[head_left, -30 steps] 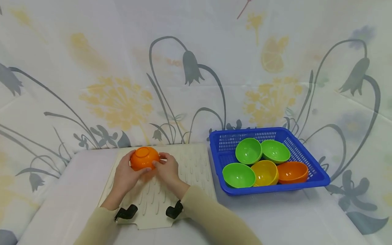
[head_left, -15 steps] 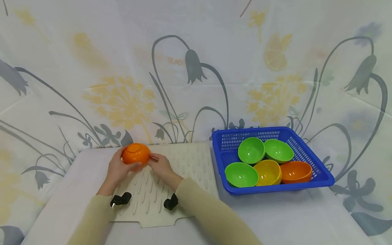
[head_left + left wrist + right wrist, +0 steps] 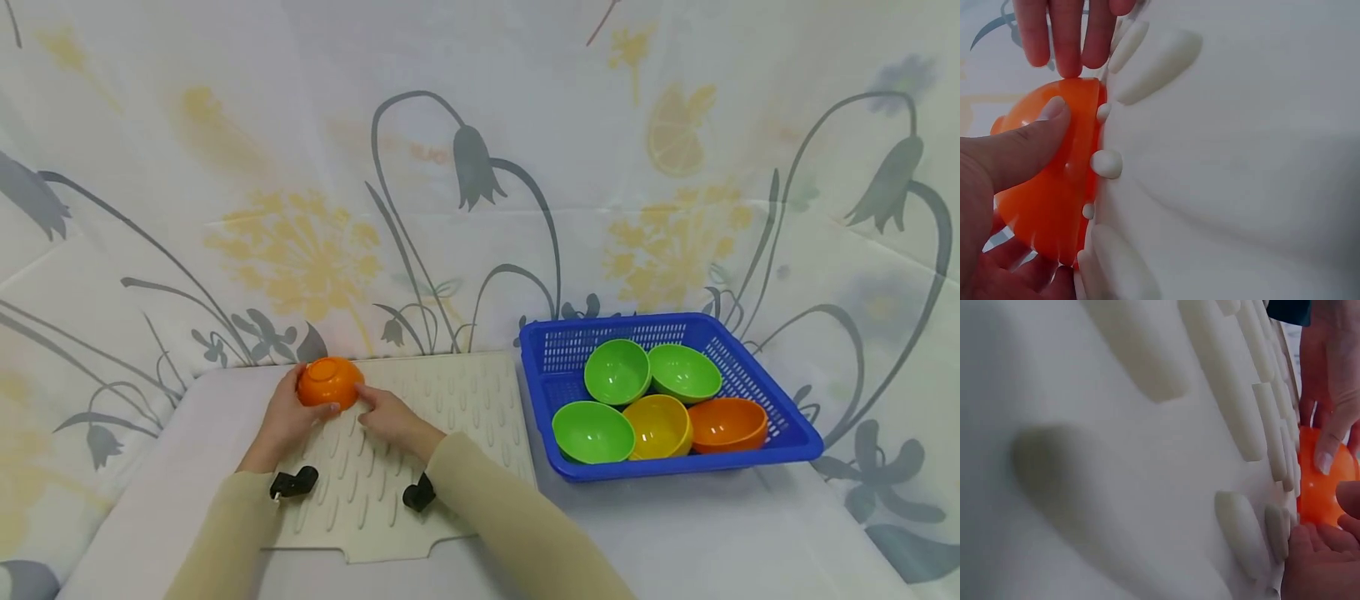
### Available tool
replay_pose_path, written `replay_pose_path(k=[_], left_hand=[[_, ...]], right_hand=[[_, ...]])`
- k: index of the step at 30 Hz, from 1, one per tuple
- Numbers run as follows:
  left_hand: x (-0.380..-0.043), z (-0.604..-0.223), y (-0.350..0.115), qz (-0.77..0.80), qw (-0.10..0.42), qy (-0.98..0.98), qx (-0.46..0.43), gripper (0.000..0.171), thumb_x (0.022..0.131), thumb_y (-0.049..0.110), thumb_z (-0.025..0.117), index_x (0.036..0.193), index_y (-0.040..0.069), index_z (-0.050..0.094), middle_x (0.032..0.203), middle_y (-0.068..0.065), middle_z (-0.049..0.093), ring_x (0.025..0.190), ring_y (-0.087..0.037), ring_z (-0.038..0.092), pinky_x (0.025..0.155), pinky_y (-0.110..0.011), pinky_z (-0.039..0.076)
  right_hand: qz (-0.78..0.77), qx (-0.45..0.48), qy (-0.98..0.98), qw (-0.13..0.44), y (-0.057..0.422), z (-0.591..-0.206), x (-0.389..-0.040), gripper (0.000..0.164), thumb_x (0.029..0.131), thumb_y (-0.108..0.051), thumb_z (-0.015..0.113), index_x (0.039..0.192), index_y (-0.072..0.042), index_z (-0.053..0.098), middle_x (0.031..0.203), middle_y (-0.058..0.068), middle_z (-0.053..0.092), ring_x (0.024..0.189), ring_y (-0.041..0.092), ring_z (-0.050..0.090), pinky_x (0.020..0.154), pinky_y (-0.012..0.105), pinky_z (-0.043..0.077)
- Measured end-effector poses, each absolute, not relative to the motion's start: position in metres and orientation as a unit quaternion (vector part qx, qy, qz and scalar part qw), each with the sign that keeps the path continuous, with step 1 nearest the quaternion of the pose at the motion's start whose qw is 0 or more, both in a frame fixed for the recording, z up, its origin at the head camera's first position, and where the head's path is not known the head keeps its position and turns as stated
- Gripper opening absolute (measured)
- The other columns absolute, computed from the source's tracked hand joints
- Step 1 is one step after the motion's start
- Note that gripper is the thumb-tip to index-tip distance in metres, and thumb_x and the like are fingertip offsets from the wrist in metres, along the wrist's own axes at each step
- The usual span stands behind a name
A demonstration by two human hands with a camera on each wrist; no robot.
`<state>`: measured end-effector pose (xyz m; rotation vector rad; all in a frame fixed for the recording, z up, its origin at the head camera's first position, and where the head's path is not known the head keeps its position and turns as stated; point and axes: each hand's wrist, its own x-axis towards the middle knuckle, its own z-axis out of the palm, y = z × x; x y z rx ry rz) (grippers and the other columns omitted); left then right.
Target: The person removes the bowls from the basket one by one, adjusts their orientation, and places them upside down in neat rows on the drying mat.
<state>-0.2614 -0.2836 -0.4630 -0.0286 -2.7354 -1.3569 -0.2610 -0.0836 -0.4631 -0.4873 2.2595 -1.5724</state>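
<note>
An orange bowl [image 3: 330,385] sits upside down at the far left of a cream ridged draining mat [image 3: 457,425]. Its rim lies against the mat's raised bumps in the left wrist view. My left hand [image 3: 283,421] grips the bowl from the left, thumb on its near side and fingers round the opposite side. On the right my right hand [image 3: 393,419] holds its fairly straight fingers [image 3: 1066,37] to the bowl's edge, the fingertips just touching it. In the right wrist view both hands meet at the bowl [image 3: 1319,494].
A blue basket [image 3: 551,454] stands right of the mat. Several bowls lie in it: green bowls [image 3: 592,433], a yellow bowl [image 3: 656,427] and an orange one [image 3: 727,425]. A white cloth covers the table [image 3: 660,533], and a flower-patterned curtain [image 3: 300,125] hangs behind.
Both hands have moved left and lowered the upturned orange bowl onto the mat. The right hand's pinch on its edge has loosened to a touch.
</note>
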Motion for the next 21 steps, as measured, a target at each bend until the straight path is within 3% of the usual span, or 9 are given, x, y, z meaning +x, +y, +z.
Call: replay_pose_path(k=[11,21], left_hand=[[-0.2621,-0.4636,-0.2848,-0.419,0.041,-0.907,-0.022,0.091,0.086,0.009,0.077,0.151,-0.013,0.017,0.149,-0.038,0.028,0.135,-0.051,0.031,0.114,-0.062,0.023],[-0.2608,-0.4628,-0.2844,-0.414,0.026,-0.910,0.001,0.093,0.087,0.014,0.077,0.153,-0.010,0.016,0.152,-0.036,0.026,0.137,-0.050,0.029,0.115,-0.061,0.021]], right_hand=[[-0.559,-0.194,0.788,0.170,-0.0810,-0.4636,-0.2624,0.058,0.095,0.002,0.055,0.151,-0.005,0.042,0.152,0.008,0.045,0.141,0.019,0.038,0.116,0.032,0.028],[-0.624,-0.176,0.743,0.167,-0.0779,-0.4674,-0.2653,0.049,0.098,0.002,0.053,0.146,-0.002,0.048,0.146,0.011,0.052,0.135,0.022,0.047,0.110,0.034,0.038]])
